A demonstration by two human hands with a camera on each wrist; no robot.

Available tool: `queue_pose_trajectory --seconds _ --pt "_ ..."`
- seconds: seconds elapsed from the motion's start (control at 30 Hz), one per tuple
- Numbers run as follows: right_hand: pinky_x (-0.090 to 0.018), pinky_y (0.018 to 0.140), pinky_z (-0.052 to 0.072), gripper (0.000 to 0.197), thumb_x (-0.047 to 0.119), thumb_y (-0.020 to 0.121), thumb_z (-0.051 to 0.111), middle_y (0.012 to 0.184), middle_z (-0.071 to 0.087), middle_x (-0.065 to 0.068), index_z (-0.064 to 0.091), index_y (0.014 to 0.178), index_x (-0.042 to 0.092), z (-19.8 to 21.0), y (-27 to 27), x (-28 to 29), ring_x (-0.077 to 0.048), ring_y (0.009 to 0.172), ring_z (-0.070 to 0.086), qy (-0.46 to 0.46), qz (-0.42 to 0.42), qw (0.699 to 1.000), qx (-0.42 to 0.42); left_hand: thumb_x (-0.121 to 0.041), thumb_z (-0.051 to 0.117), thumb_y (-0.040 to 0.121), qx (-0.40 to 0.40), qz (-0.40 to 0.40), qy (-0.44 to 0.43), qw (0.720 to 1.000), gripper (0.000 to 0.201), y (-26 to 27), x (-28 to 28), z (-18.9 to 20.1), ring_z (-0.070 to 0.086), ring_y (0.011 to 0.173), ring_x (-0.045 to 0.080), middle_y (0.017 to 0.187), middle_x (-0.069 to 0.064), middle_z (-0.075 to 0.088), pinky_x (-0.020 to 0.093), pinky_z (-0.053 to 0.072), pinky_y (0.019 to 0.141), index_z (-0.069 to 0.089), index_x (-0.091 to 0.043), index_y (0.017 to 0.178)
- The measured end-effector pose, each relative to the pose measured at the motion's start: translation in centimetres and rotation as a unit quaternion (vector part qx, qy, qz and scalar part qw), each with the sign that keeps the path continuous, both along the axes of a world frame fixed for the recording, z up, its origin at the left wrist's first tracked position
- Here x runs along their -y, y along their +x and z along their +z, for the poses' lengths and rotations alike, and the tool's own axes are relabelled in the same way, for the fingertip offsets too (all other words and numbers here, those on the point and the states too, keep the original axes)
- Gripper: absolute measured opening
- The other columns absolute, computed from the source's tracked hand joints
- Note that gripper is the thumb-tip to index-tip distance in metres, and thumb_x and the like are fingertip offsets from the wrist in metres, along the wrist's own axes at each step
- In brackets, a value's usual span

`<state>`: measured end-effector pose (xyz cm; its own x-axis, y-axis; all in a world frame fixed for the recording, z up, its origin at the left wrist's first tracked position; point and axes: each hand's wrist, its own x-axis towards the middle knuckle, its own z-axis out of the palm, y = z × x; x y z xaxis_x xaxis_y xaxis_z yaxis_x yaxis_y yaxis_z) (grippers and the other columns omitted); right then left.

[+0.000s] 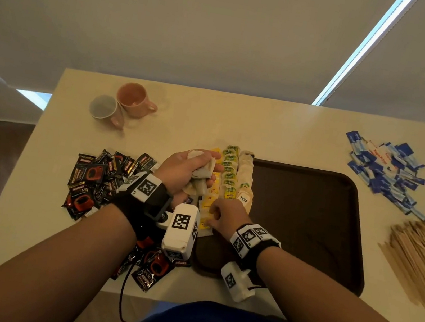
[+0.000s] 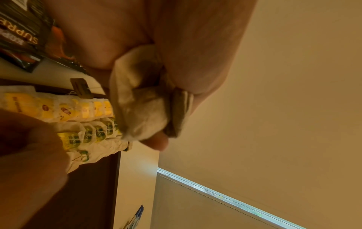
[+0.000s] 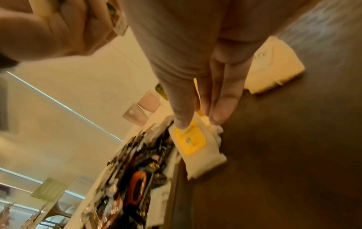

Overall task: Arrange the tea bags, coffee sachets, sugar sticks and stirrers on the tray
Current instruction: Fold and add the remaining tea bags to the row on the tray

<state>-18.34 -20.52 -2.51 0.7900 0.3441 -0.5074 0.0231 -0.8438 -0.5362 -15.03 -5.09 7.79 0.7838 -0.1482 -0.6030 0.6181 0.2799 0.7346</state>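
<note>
A brown tray (image 1: 306,226) lies on the table, with rows of tea bags (image 1: 228,174) lined up along its left edge. My left hand (image 1: 193,169) hovers over those rows and grips a bunch of loose tea bags (image 2: 145,105). My right hand (image 1: 214,214) is at the near end of the rows; its thumb and fingers (image 3: 221,108) pinch a yellow-labelled tea bag (image 3: 192,139) lying on the tray. Coffee sachets (image 1: 97,178) are piled left of the tray. Blue sugar sticks (image 1: 385,171) and wooden stirrers (image 1: 419,255) lie to its right.
Two mugs (image 1: 122,105) stand at the back left of the table. More coffee sachets (image 1: 152,268) lie near the front edge under my left wrist. Most of the tray's dark surface (image 3: 293,155) is bare.
</note>
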Motion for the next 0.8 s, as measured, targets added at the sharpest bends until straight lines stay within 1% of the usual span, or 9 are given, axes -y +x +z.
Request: queue_pose_trajectory --seconds 0.1,0.2,0.3,0.4,0.5,0.57,0.63,0.73,0.8 --pt "-0.03 0.078 0.054 0.022 0.031 0.088 0.072 0.089 0.068 0.001 0.071 0.1 0.013 2.7 1.3 1.3 -0.011 0.08 0.06 0.054 -0.066 0.994 0.064 -0.015 0.045 0.105 -0.015 0.016 -0.021 1.0 0.024 0.1 0.2 0.2 0.059 0.057 0.016 0.091 0.016 0.065 0.024 0.053 0.053 0.062 0.001 0.114" --pt "-0.025 0.072 0.053 0.013 0.027 0.09 0.068 0.087 0.068 0.005 0.072 0.097 0.017 7.3 2.8 2.5 -0.008 0.076 0.061 0.138 -0.132 0.961 0.198 -0.015 0.041 0.105 -0.043 0.041 -0.055 0.997 0.025 0.3 0.5 0.8 0.06 0.056 0.017 0.091 0.016 0.063 0.026 0.054 0.053 0.06 0.0 0.114" --pt "-0.011 0.068 0.041 0.015 0.027 0.086 0.072 0.091 0.063 0.004 0.072 0.098 0.017 11.4 3.5 2.8 -0.003 0.074 0.054 0.219 -0.072 0.924 0.304 -0.022 0.043 0.104 -0.074 0.061 -0.052 0.994 0.03 0.7 0.4 0.9 0.063 0.066 0.023 0.093 0.016 0.067 0.028 0.056 0.059 0.062 -0.001 0.115" --pt "-0.022 0.081 0.044 0.039 0.039 0.081 0.075 0.106 0.058 0.001 0.07 0.114 0.02 12.9 3.6 2.2 -0.011 0.092 0.053 0.187 0.025 0.95 0.248 -0.035 0.049 0.101 -0.099 0.051 -0.057 0.992 0.037 0.8 0.8 1.0 0.065 0.075 0.029 0.091 0.016 0.068 0.028 0.055 0.06 0.068 -0.004 0.106" --pt "-0.025 0.08 0.039 0.035 0.036 0.082 0.075 0.107 0.056 0.0 0.072 0.113 0.02 13.0 4.0 1.6 -0.012 0.093 0.05 0.126 0.04 0.968 0.214 -0.043 0.036 0.105 -0.1 0.051 -0.131 0.985 0.046 0.8 2.0 1.8 0.059 0.072 0.027 0.087 0.016 0.06 0.031 0.05 0.062 0.064 -0.007 0.104" --pt "-0.024 0.073 0.036 0.022 0.03 0.086 0.073 0.097 0.062 -0.003 0.075 0.104 0.017 13.2 4.3 1.6 -0.01 0.082 0.05 0.14 -0.002 0.964 0.228 -0.042 0.028 0.106 -0.091 0.056 -0.154 0.982 0.052 0.8 2.7 2.3 0.063 0.08 0.028 0.092 0.018 0.064 0.036 0.049 0.074 0.064 -0.003 0.106" --pt "-0.026 0.068 0.043 0.017 0.031 0.09 0.069 0.088 0.069 0.001 0.076 0.098 0.018 13.4 4.5 2.0 -0.01 0.074 0.058 0.167 -0.08 0.96 0.21 -0.031 0.03 0.1 -0.071 0.068 -0.168 0.981 0.049 0.8 3.0 2.5 0.067 0.082 0.03 0.1 0.023 0.067 0.037 0.052 0.076 0.062 0.004 0.113" --pt "-0.034 0.07 0.058 0.008 0.027 0.089 0.067 0.078 0.072 0.003 0.072 0.092 0.021 12.8 5.1 2.6 -0.012 0.068 0.068 0.205 -0.2 0.945 0.156 -0.018 0.036 0.082 -0.056 0.063 -0.155 0.984 0.048 0.8 3.4 2.6 0.06 0.07 0.031 0.094 0.023 0.066 0.033 0.049 0.066 0.06 0.005 0.116" --pt "-0.046 0.07 0.06 0.007 0.017 0.085 0.065 0.075 0.072 -0.004 0.068 0.091 0.02 12.6 5.5 2.9 -0.02 0.063 0.069 0.23 -0.247 0.934 0.121 -0.011 0.034 0.087 -0.053 0.04 -0.12 0.991 0.037 1.0 3.3 2.3 0.054 0.06 0.026 0.079 0.019 0.063 0.029 0.049 0.058 0.061 0.005 0.107"
